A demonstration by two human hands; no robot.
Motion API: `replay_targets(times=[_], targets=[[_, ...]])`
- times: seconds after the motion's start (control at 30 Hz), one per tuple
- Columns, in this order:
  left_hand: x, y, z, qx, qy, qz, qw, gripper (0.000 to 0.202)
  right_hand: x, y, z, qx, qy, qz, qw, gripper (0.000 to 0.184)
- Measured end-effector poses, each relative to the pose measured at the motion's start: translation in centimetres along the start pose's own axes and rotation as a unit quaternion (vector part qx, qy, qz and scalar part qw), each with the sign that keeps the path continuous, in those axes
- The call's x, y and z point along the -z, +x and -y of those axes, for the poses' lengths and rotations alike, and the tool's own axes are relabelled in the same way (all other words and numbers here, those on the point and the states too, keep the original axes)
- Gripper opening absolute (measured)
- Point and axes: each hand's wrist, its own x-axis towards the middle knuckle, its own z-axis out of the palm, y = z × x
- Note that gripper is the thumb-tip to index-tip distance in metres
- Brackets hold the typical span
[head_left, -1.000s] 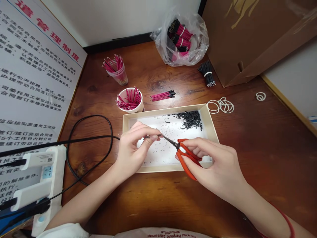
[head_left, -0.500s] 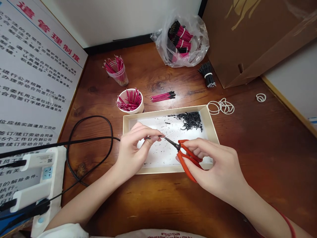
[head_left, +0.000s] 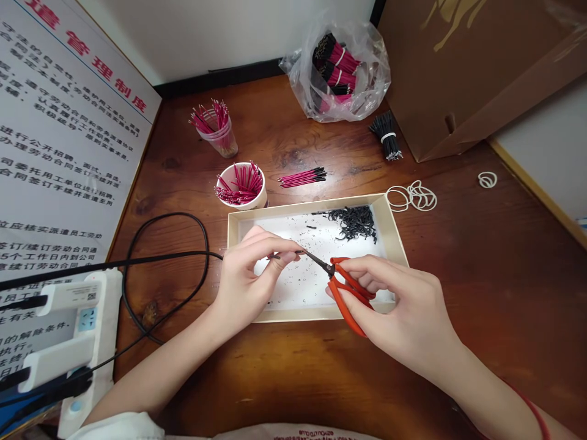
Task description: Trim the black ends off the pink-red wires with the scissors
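My left hand [head_left: 250, 275] pinches a thin short wire [head_left: 293, 252] between thumb and fingers over the shallow beige tray [head_left: 394, 235]. My right hand [head_left: 398, 311] is closed around red-handled snips [head_left: 343, 287], and their dark blades meet the tip of the wire. Inside the tray lie a heap of black insulation scraps [head_left: 355, 221] at the back right and tiny specks on the white floor.
A white cup [head_left: 241, 185] and a clear cup [head_left: 217, 129] hold pink wires. Loose pink wires [head_left: 302, 177], a black wire bundle [head_left: 386, 135], a plastic bag of bundles [head_left: 342, 70], rubber bands [head_left: 411, 197], a brown paper bag [head_left: 463, 67], black cables [head_left: 169, 263] and a power strip [head_left: 77, 342] surround the tray.
Both hands stay almost still over the tray; the snips' tip has shifted slightly along the wire end. The view has drifted a little.
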Motion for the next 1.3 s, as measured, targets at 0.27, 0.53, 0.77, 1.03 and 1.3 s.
replay_targets(times=[0.27, 0.53, 0.77, 1.03, 1.3], targets=[[0.00, 0.10, -0.13, -0.004, -0.005, -0.004, 1.000, 0.016, 0.06, -0.06, -0.04, 0.003, -0.001, -0.003, 1.000, 0.008], [0.02, 0.04, -0.04, -0.009, 0.001, -0.004, 1.000, 0.016, -0.02, -0.14, -0.02, 0.001, -0.003, -0.003, 1.000, 0.007], [0.01, 0.04, 0.01, -0.014, -0.003, -0.002, 1.000, 0.016, -0.05, -0.08, -0.04, 0.014, 0.002, -0.005, 1.000, 0.009], [0.08, 0.09, -0.03, -0.013, 0.007, 0.004, 1.000, 0.018, 0.15, -0.19, 0.06, 0.022, -0.012, 0.000, 1.000, 0.011], [0.01, 0.00, -0.13, -0.002, 0.000, 0.009, 1.000, 0.018, 0.04, -0.12, -0.01, 0.025, -0.012, -0.006, 1.000, 0.009]])
